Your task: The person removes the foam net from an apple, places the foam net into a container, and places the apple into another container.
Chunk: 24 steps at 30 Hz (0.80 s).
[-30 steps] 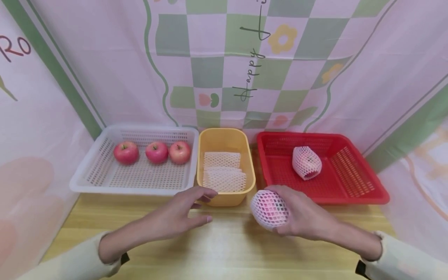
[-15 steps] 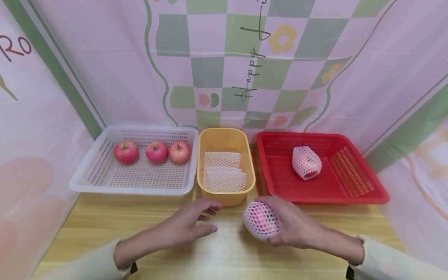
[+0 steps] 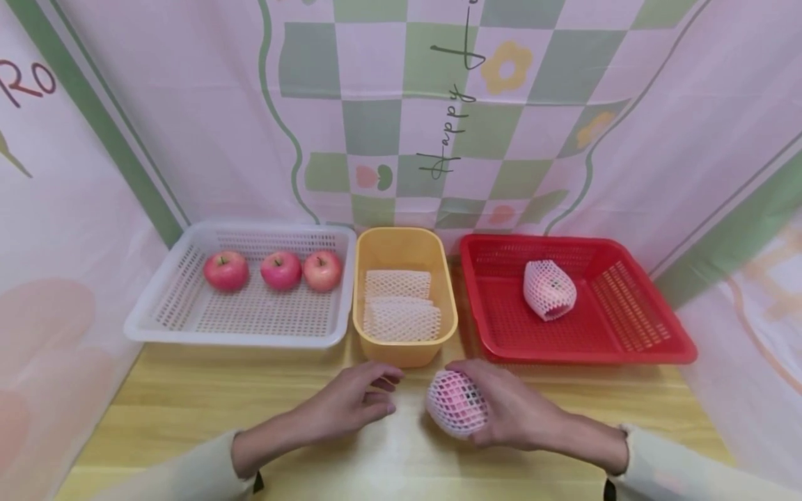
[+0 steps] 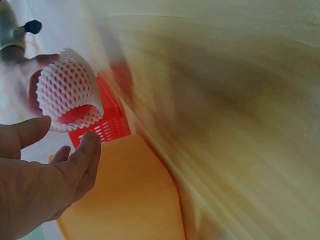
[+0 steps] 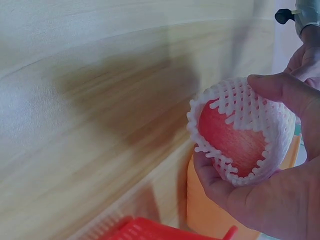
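My right hand grips an apple dressed in a white foam net sleeve, over the table in front of the yellow bin. Red skin shows through the sleeve's open end in the right wrist view. To its left, my left hand holds nothing; its fingers are loosely bent, with a small gap between fingertips and net. In the left wrist view, thumb and fingers of that hand stand apart, pointing toward the sleeved apple.
A white basket at left holds three bare apples. The yellow bin in the middle contains flat foam nets. In the red basket at right lies another netted apple. A patterned curtain hangs behind.
The right hand has brought the netted apple left and nearer to me, away from the red basket's edge. My left hand has moved slightly right and toward me, narrowing the gap between the hands.
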Tool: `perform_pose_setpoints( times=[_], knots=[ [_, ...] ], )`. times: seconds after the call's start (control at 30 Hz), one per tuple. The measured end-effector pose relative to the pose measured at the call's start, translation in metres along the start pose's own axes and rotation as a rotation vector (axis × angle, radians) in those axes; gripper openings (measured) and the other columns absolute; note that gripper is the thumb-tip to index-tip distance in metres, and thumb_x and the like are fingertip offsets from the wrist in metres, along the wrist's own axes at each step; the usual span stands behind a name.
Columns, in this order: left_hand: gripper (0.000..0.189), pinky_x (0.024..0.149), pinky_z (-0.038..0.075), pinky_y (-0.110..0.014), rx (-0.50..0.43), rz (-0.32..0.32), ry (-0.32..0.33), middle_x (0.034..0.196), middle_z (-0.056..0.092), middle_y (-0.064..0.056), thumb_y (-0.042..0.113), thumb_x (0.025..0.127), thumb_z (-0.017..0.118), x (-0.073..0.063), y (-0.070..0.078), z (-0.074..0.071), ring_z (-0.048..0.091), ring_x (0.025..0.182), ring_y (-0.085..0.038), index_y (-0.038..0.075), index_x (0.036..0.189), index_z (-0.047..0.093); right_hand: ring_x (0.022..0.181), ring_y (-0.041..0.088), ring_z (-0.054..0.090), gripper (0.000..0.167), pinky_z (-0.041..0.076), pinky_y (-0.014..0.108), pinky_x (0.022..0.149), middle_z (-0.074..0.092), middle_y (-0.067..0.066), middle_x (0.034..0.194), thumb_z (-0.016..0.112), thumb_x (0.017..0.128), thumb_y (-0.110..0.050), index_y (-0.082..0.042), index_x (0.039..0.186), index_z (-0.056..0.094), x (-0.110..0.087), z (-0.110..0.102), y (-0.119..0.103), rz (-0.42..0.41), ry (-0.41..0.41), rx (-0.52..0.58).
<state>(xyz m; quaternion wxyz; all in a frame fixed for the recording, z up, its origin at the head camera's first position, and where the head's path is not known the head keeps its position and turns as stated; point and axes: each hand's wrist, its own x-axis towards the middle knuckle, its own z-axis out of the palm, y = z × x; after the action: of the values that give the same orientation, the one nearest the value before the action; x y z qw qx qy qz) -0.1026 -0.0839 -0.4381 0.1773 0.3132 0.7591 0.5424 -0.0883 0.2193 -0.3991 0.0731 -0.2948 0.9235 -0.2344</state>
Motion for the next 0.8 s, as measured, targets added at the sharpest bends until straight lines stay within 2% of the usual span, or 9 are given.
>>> perform_pose_setpoints(
  times=[0.2, 0.57, 0.8],
  knots=[
    [0.039, 0.098, 0.058, -0.023, 0.013, 0.002, 0.012, 0.128, 0.064, -0.03, -0.003, 0.097, 0.069, 0.002, -0.009, 0.004, 0.068, 0.116, -0.045, -0.011, 0.134, 0.058, 0.11, 0.02, 0.064, 0.093, 0.059, 0.046, 0.093, 0.066, -0.001, 0.122, 0.1, 0.055, -0.022, -0.008, 0.138, 0.059, 0.002, 0.006, 0.002, -0.031, 0.023, -0.021],
    [0.031, 0.097, 0.057, -0.021, -0.013, -0.013, 0.022, 0.128, 0.067, -0.027, -0.006, 0.099, 0.066, 0.014, -0.023, 0.017, 0.07, 0.115, -0.042, -0.009, 0.129, 0.063, 0.11, 0.018, 0.065, 0.092, 0.06, 0.043, 0.092, 0.067, -0.002, 0.123, 0.1, 0.055, -0.019, -0.01, 0.137, 0.059, 0.005, 0.017, 0.003, -0.067, 0.033, -0.005],
    [0.024, 0.092, 0.059, -0.02, 0.018, -0.034, 0.071, 0.12, 0.075, -0.015, -0.005, 0.097, 0.069, 0.022, -0.023, 0.024, 0.074, 0.105, -0.02, -0.001, 0.12, 0.072, 0.113, 0.021, 0.066, 0.094, 0.061, 0.044, 0.094, 0.067, 0.003, 0.127, 0.099, 0.055, -0.016, -0.007, 0.139, 0.058, 0.006, 0.022, 0.0, -0.078, 0.015, 0.026]
  ],
)
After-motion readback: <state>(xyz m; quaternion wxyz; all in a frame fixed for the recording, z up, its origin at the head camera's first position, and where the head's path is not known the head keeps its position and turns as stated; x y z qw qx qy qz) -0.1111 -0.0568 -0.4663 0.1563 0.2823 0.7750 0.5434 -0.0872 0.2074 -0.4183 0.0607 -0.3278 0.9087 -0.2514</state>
